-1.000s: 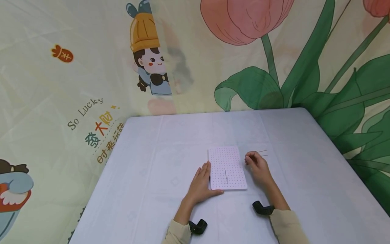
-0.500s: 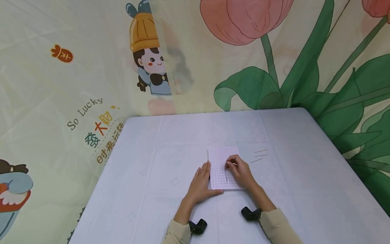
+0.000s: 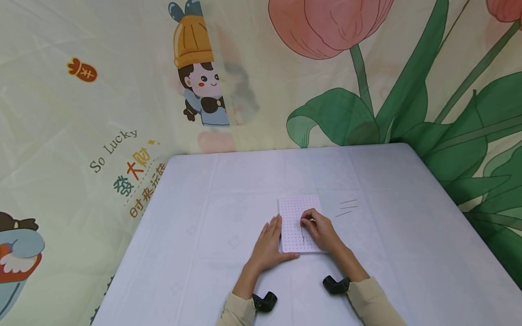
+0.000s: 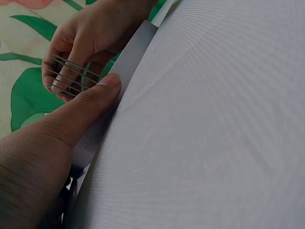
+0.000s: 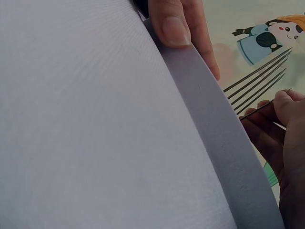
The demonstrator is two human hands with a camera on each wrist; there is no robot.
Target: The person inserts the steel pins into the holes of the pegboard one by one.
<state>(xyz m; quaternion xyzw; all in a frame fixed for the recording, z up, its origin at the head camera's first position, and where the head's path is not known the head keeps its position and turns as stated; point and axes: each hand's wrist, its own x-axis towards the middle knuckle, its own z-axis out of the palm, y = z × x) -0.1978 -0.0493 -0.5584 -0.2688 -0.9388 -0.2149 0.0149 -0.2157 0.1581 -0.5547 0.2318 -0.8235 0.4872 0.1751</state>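
Observation:
A white block-like board (image 3: pixel 288 206) with rows of small dots lies on the table. My left hand (image 3: pixel 267 246) steadies its near left corner, fingers straight along the left side and thumb against the near edge. Over the board's middle, my right hand (image 3: pixel 322 228) pinches a thin metal needle (image 5: pixel 259 109) between thumb and fingers; in the right wrist view it slants toward the board. Several other needles (image 5: pixel 259 78) stand upright in a row beside it. The left wrist view shows the left thumb (image 4: pixel 97 95) on the board's side, with the standing needles behind.
Three loose needles (image 3: pixel 348 207) lie on the white-covered table (image 3: pixel 228 190) right of the board. Black wrist cameras (image 3: pixel 265 302) sit at both cuffs. A printed cloth backdrop (image 3: pixel 253 68) with flowers and cartoon figures rises behind the table.
My right hand has moved left from beside the loose needles to over the board, staying there for the last half second. The left hand has kept its place.

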